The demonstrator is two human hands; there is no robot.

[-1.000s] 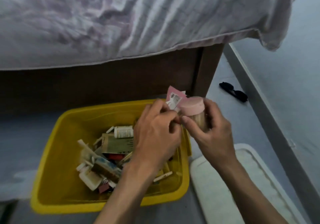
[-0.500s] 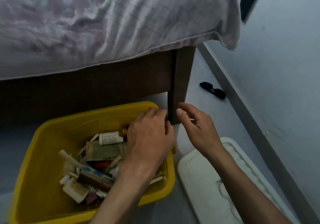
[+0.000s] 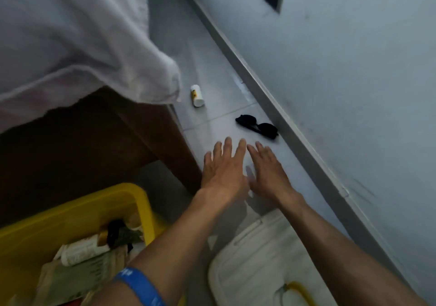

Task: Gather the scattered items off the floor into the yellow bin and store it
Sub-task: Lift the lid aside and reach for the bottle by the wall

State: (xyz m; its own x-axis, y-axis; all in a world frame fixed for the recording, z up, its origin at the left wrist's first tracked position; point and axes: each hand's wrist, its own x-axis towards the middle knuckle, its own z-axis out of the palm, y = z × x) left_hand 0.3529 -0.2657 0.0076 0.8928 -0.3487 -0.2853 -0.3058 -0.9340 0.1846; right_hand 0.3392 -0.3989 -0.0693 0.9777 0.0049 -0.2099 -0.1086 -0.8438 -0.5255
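yellow bin [image 3: 77,213] sat on the floor [image 3: 207,53] just beside the bed frame [image 3: 99,140], at its foot corner, holding a jumble of packets and a white bottle (contents blurred, hard to name). black sunglasses [image 3: 257,126] lay on the floor beyond the bed frame's corner, just beside the skirting of the wall [image 3: 354,69]. a small white tube [image 3: 197,95] lay on its side farther along, near the bed frame's far side, under the hanging edge of the bedsheet [image 3: 82,34]. both hands were stretched out past the bed frame's corner, short of the sunglasses: left hand [image 3: 223,166] flat, fingers straight and spread, holding nothing; right hand [image 3: 269,168] likewise flat and spread, holding nothing. the two hands nearly touched. a blue wristband [image 3: 141,284] circled the left forearm. a white lid [image 3: 254,265] lay flat on the floor, away from the bed frame, beside the bin.
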